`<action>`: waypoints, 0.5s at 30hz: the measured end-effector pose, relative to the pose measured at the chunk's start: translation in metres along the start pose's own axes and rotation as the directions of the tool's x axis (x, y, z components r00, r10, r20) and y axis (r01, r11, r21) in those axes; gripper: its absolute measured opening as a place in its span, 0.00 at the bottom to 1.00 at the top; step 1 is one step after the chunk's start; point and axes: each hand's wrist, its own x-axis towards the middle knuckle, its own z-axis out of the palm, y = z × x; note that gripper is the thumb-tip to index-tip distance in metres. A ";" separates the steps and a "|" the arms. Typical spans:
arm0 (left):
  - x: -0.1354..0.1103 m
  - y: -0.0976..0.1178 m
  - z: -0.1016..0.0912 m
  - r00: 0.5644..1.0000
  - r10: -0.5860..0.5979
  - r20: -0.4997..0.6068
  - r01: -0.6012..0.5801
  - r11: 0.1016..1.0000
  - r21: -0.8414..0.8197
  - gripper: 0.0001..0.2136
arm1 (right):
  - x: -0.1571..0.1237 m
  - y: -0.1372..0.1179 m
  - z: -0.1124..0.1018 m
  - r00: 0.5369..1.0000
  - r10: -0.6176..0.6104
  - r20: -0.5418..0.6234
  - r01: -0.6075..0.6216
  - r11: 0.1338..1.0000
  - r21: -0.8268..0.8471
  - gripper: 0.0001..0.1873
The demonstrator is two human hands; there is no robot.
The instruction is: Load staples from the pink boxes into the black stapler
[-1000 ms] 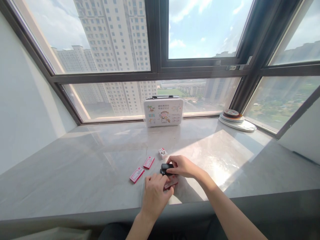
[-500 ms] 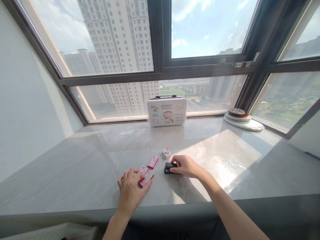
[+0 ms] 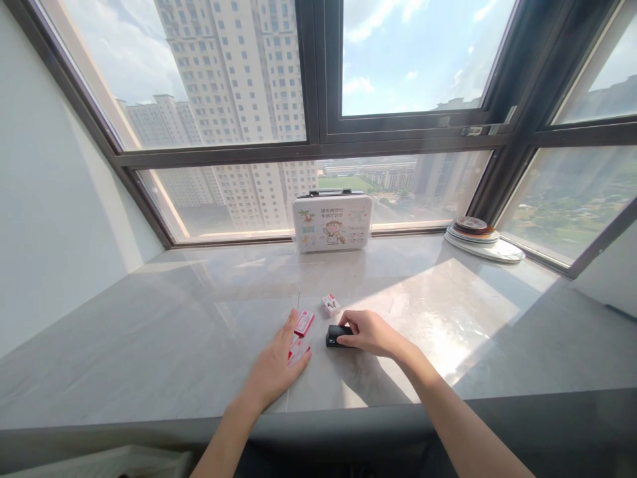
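My left hand [image 3: 275, 369] lies with fingers stretched out and thumb apart, along the left side of the small red-and-white boxes. One such box [image 3: 304, 323] shows beside its fingertips. Another red-and-white box [image 3: 299, 350] sits between thumb and fingers, partly covered by the hand. With thumb and fingers, my right hand [image 3: 372, 333] grips a black stapler [image 3: 335, 336] resting on the counter; its right end is hidden by the hand. Just beyond the stapler lies a small white box [image 3: 331, 305] with a dark picture and a red corner.
A white carry case [image 3: 332, 226] with cartoon prints stands against the window at the back of the marbled counter [image 3: 149, 332]. Stacked round plates or mats [image 3: 485, 245] lie in the back right corner. Bright sunlight falls across the counter's right half.
My left hand has straightened its fingers and shifted right and forward, from resting on top of the near boxes to lying alongside them. My right hand keeps its hold on the stapler.
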 end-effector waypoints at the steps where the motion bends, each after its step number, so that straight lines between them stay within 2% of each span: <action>1: 0.000 0.002 0.002 1.000 0.003 -0.004 -0.003 1.000 0.017 0.40 | 0.000 0.000 0.000 1.000 0.002 -0.004 -0.002 1.000 -0.005 0.11; 7: 0.000 0.006 0.022 0.998 0.058 -0.021 -0.053 0.982 0.181 0.35 | -0.001 -0.004 0.000 0.999 0.011 -0.030 -0.012 0.999 -0.033 0.12; 10: 0.003 0.009 0.033 0.996 0.061 -0.063 -0.043 0.965 0.259 0.32 | -0.002 -0.006 0.000 0.995 0.084 -0.047 -0.088 0.992 -0.092 0.13; 15: 0.016 0.022 0.047 0.991 0.041 -0.124 0.001 0.947 0.320 0.29 | -0.010 0.000 -0.001 0.974 0.180 -0.139 -0.206 0.957 -0.204 0.22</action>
